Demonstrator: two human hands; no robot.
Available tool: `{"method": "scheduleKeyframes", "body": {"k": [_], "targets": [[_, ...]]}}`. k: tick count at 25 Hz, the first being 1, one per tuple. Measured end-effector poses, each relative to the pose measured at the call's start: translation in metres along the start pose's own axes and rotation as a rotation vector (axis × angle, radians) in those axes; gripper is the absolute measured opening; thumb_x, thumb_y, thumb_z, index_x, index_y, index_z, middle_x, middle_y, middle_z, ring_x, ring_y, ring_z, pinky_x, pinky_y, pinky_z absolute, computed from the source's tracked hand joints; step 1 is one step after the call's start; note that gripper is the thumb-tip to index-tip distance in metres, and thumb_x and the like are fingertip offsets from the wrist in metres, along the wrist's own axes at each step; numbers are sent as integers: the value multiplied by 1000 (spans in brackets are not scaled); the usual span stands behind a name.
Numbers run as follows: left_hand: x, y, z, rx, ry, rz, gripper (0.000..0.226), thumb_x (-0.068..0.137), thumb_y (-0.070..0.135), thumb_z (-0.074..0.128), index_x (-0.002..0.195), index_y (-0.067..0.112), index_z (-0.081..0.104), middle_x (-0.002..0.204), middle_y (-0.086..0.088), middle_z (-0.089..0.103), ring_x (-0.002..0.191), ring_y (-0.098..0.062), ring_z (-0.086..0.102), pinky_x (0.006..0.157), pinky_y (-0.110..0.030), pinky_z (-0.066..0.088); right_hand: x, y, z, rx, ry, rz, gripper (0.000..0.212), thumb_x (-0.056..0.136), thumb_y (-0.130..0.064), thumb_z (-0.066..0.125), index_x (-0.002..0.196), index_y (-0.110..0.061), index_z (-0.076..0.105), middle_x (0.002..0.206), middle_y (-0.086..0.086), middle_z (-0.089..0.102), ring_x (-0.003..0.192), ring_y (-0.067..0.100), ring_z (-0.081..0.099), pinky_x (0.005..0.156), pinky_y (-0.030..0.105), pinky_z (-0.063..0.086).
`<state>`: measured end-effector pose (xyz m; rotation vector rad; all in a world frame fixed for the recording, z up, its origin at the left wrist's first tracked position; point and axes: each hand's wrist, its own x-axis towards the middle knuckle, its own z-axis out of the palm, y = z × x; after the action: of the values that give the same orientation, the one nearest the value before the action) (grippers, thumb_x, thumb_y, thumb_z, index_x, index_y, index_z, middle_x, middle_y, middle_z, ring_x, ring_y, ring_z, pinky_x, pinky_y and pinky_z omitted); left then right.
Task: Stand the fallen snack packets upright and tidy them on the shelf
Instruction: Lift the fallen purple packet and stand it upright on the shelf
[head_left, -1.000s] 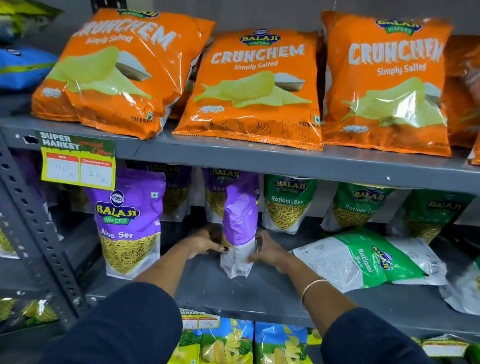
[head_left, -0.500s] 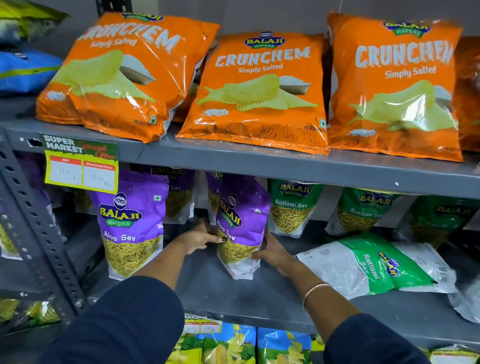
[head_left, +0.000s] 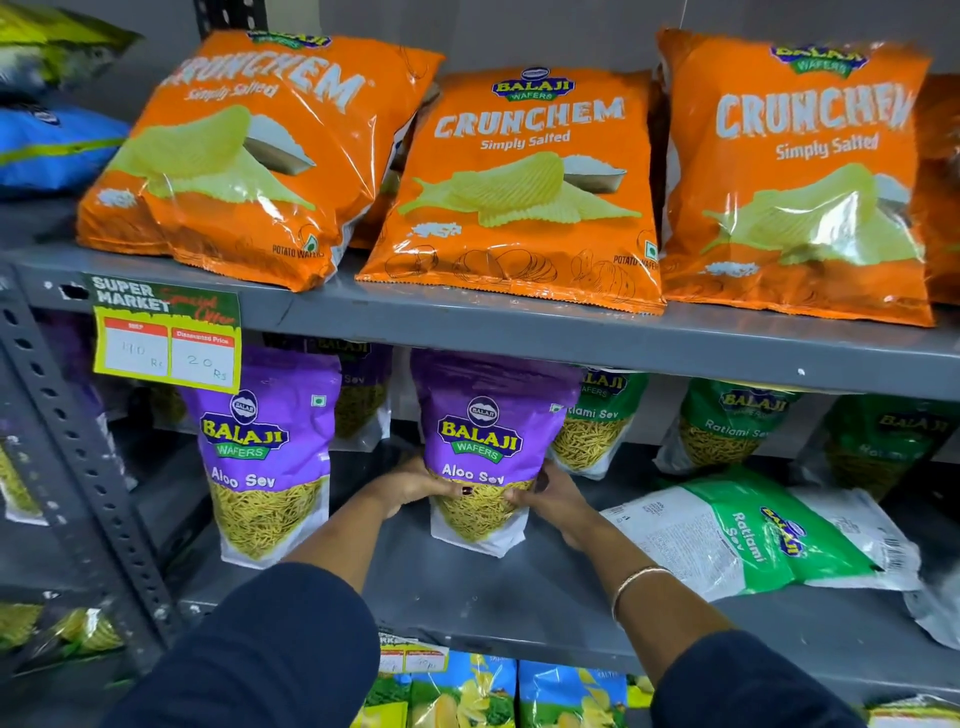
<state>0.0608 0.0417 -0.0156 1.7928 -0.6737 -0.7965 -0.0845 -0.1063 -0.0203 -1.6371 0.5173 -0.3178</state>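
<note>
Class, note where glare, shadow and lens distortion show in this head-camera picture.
Head view: glare streaks the orange Crunchem packets; shadow darkens the back of the middle shelf behind the purple Aloo Sev packet; the wide lens bows the shelf edges, and corners look soft.

A grey metal shelving unit (head_left: 519, 338) fills the view, with a perforated upright post (head_left: 78, 447) at the left. Behind it stands a plain grey wall (head_left: 519, 26), evenly lit.

Held purple Aloo Sev packet (head_left: 480, 452): rotated from edge-on to front-facing, now upright at frame centre. Left hand (head_left: 415, 483) and right hand (head_left: 550, 499): moved forward onto the packet's lower front corners
</note>
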Motion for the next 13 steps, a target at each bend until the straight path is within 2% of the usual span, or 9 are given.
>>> {"method": "scheduleKeyframes", "body": {"k": [3,4,6,7,8,9,11,12,13], "targets": [[-5,-7,-5,80,-48,-107,78,75,2,73,139,14,31,140,-7,51,130,-25,46,94,-34,38,0,1,-1,-9,-50,24,70,78,7,69,138,-2,35,133,15,55,114,19,53,85,20,50],[-7,-10,-5,98,-37,-136,78,76,6,73,140,16,30,140,-5,50,128,-23,46,89,-34,39,0,1,1,-22,-76,29,74,77,6,70,140,-4,32,136,14,53,118,21,52,86,21,49],[-9,-12,-3,117,-15,-130,71,77,9,73,137,15,37,138,-7,53,113,-17,51,78,-26,44,0,1,8,-41,-81,23,77,77,6,70,141,-5,29,138,15,52,120,21,52,76,9,52],[-11,-12,-2,124,-12,-118,68,77,8,73,135,14,39,138,-9,54,107,-14,50,70,-21,44,0,2,10,-37,-73,24,77,77,7,70,141,-4,29,138,15,51,117,19,51,69,5,52],[-11,-12,-1,131,-17,-109,67,77,9,73,135,14,40,138,-9,54,106,-13,49,67,-19,44,0,3,11,-34,-68,27,78,76,7,70,141,-4,28,139,15,51,115,18,51,68,4,51],[-13,-12,-1,143,-24,-113,68,77,10,73,136,15,38,139,-8,53,108,-13,49,72,-20,44,1,4,12,-27,-69,34,79,76,7,71,141,-4,27,139,15,50,116,18,50,74,7,51],[-15,-14,-2,225,-24,-188,66,80,18,71,136,17,37,137,-3,51,116,-18,49,85,-32,42,1,8,10,-31,-71,74,83,74,6,73,140,-4,25,141,16,48,125,24,48,93,25,46],[-15,-14,-2,301,-26,-260,58,82,22,68,133,15,40,131,-3,52,111,-20,52,88,-38,44,-1,8,9,-61,-55,99,84,73,5,75,140,-3,24,142,17,46,129,28,46,99,31,43],[-15,-13,-2,388,-49,-350,46,85,26,64,125,12,47,121,-6,56,97,-20,56,91,-42,46,-1,8,6,-118,-11,127,84,73,2,75,139,-1,24,141,18,45,130,30,44,101,35,42]]}}
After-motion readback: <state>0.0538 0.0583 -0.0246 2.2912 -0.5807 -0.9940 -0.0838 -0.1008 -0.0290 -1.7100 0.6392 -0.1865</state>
